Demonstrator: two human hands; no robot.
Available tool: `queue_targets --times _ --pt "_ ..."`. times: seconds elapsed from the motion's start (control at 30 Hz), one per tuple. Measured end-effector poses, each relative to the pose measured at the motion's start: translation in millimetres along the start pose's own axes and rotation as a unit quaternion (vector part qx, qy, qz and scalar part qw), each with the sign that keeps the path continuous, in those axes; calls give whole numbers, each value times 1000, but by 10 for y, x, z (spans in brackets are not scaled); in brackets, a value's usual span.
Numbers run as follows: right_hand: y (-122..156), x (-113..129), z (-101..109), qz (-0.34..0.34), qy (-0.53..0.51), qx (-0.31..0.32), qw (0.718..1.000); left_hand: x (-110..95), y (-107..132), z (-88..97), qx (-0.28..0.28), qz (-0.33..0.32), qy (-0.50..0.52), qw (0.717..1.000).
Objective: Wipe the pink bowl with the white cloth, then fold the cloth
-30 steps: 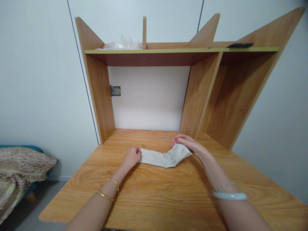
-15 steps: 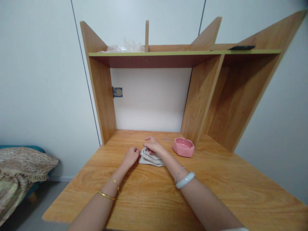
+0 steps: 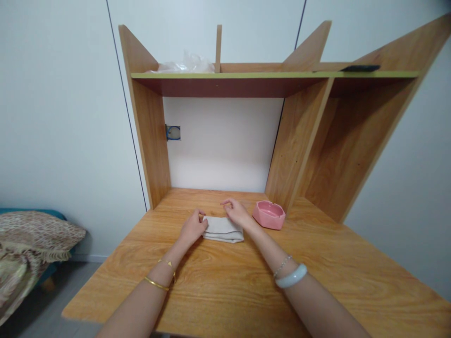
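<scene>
A folded light grey cloth [image 3: 222, 227] lies flat on the wooden desk, its layers showing along the near edge. At its left edge is my left hand [image 3: 194, 226], thumb and forefinger apart, the thumb touching or very close to the cloth's side. My right hand [image 3: 237, 212] is over the cloth's far right corner, fingers loosely extended and holding nothing. Part of that corner is hidden under the right hand. Just right of this hand stands a pink hexagonal ashtray [image 3: 269, 216].
A wooden shelf unit [image 3: 299, 141] rises from the back of the desk [image 3: 218, 286]. On its upper shelf are a clear plastic bag [image 3: 186, 63] and a dark flat object [image 3: 361, 68]. An open wall socket box [image 3: 173, 133] shows wires. A patterned blanket [image 3: 31, 239] lies at far left.
My right hand has come off the cloth's middle and moved right and slightly away. The cloth's top now lies flatter. My left hand has shifted slightly, its thumb and forefinger spreading apart.
</scene>
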State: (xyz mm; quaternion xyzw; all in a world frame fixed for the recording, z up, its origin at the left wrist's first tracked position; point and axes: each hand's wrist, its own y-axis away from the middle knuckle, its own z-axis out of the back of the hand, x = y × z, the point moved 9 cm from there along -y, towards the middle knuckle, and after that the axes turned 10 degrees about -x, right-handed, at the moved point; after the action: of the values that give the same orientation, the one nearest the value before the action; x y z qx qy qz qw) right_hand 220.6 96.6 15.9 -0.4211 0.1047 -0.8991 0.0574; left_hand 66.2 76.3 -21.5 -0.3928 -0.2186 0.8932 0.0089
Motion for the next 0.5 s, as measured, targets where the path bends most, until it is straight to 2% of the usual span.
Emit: queue_targets --times 0.1,0.23,0.37,0.5 --pt "71 -152 177 17 44 4 999 11 6 -9 4 2 -11 1000" --pt "276 -342 203 25 93 28 995 -8 31 -19 14 5 -31 999" --pt "394 -380 227 8 157 30 987 -50 53 9 22 7 -50 998" --pt "436 -413 266 -29 158 81 984 -64 62 97 16 27 -89 995"
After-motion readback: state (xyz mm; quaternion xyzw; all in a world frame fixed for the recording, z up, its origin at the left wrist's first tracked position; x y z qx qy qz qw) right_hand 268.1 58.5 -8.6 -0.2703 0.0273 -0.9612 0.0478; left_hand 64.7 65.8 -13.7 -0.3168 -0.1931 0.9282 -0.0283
